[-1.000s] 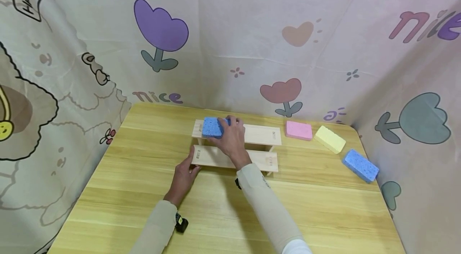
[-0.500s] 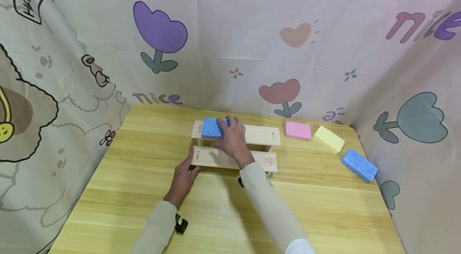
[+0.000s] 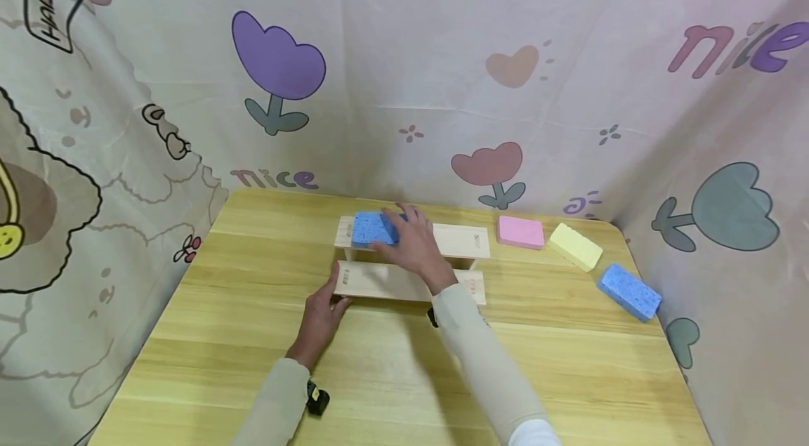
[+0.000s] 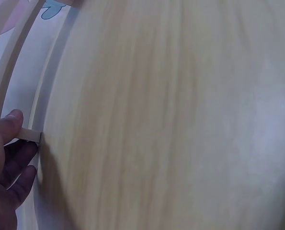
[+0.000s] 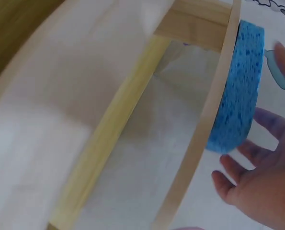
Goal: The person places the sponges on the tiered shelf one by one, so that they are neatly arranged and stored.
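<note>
A small two-tier wooden rack [image 3: 379, 281] stands near the back of the table. On its rear, higher board lies a blue sponge [image 3: 366, 230], towards the left end. My right hand [image 3: 413, 242] is over the sponge's right end. The right wrist view shows that hand [image 5: 271, 177] with fingers spread and thumb lifted off the sponge [image 5: 240, 86], fingertips close to its edge. At the front board's left end is my left hand [image 3: 321, 316]. In the left wrist view its thumb and fingers pinch a small wooden end piece [image 4: 29, 135] of the rack.
Right of the rack lie a pink sponge [image 3: 521, 232], a yellow sponge [image 3: 576, 247] and a second blue sponge [image 3: 629, 291], near the table's [image 3: 189, 362] right edge. A printed cloth [image 3: 379, 46] hangs behind and along both sides.
The right hand has shifted slightly rightwards, its fingers loosening from the blue sponge, which stays on the rear board. The left hand keeps its place on the rack.
</note>
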Available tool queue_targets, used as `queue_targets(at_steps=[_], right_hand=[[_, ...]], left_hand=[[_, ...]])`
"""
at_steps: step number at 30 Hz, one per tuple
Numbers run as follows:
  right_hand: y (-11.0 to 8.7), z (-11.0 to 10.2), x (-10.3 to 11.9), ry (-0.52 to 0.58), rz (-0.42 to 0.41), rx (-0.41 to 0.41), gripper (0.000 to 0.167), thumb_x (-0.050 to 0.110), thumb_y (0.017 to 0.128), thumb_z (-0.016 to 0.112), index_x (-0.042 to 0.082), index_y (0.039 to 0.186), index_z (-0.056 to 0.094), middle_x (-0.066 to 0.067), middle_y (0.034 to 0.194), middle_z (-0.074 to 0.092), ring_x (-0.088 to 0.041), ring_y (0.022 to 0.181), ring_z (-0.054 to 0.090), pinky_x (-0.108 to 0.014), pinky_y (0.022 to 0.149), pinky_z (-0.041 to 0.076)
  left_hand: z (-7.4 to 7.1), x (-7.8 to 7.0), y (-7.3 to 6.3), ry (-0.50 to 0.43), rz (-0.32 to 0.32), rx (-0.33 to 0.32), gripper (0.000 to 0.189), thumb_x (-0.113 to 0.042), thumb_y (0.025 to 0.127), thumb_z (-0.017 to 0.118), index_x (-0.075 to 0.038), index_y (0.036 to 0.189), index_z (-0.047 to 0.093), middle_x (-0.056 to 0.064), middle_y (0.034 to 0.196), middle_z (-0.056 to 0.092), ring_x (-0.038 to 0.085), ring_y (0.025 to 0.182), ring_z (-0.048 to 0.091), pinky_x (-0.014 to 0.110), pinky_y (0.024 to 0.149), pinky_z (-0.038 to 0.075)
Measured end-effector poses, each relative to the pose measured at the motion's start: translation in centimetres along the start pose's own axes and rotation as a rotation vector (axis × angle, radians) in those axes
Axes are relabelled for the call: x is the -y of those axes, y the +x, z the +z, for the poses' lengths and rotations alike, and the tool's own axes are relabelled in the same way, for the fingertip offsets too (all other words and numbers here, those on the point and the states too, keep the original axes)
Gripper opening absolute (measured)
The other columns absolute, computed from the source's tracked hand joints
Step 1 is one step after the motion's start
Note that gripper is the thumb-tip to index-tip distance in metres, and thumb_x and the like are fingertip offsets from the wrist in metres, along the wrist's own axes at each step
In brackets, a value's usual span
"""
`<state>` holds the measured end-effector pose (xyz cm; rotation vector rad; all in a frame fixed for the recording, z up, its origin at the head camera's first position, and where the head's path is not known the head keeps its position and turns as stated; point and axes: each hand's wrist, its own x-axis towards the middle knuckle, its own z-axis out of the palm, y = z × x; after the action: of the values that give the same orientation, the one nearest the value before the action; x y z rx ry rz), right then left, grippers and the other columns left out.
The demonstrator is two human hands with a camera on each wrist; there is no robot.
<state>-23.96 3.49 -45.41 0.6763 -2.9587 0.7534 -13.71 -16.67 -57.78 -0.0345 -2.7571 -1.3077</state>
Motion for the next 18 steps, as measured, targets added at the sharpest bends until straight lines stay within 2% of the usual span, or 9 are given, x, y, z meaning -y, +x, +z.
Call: queue_targets(at_steps=[6, 11, 18], right_hand=[[-0.1, -1.7, -0.9, 0.018, -0.039, -0.035, 0.057, 0.048, 0.095, 0.05, 0.015, 0.141, 0.046, -0.011, 0.149, 0.038, -0.031, 0.137, 0.034, -0.054, 0.11, 0.032], [-0.2, -3.0, -1.5, 0.012, -0.053, -0.033, 0.053, 0.044, 0.097, 0.048, 0.014, 0.14, 0.046, -0.011, 0.148, 0.04, -0.031, 0.136, 0.036, -0.054, 0.111, 0.032], [-0.7, -3.8, -2.6, 0.019, -0.002, -0.04, 0.052, 0.043, 0.097, 0.048, 0.014, 0.14, 0.046, -0.009, 0.149, 0.039, -0.03, 0.139, 0.033, -0.053, 0.114, 0.028]], left_hand=[[0.0, -0.1, 0.0, -0.002, -0.029, 0.009, 0.078, -0.009, 0.089, 0.064, -0.015, 0.152, 0.019, 0.018, 0.14, 0.05, 0.026, 0.109, 0.062, 0.036, 0.086, 0.056], [0.1, -0.2, 0.0, -0.001, -0.031, 0.006, 0.078, -0.009, 0.089, 0.065, -0.015, 0.152, 0.019, 0.018, 0.14, 0.05, 0.027, 0.108, 0.062, 0.036, 0.086, 0.056], [0.0, -0.3, 0.0, 0.01, -0.051, 0.017, 0.078, -0.01, 0.089, 0.065, -0.016, 0.152, 0.018, 0.016, 0.144, 0.045, 0.028, 0.115, 0.059, 0.038, 0.091, 0.054]])
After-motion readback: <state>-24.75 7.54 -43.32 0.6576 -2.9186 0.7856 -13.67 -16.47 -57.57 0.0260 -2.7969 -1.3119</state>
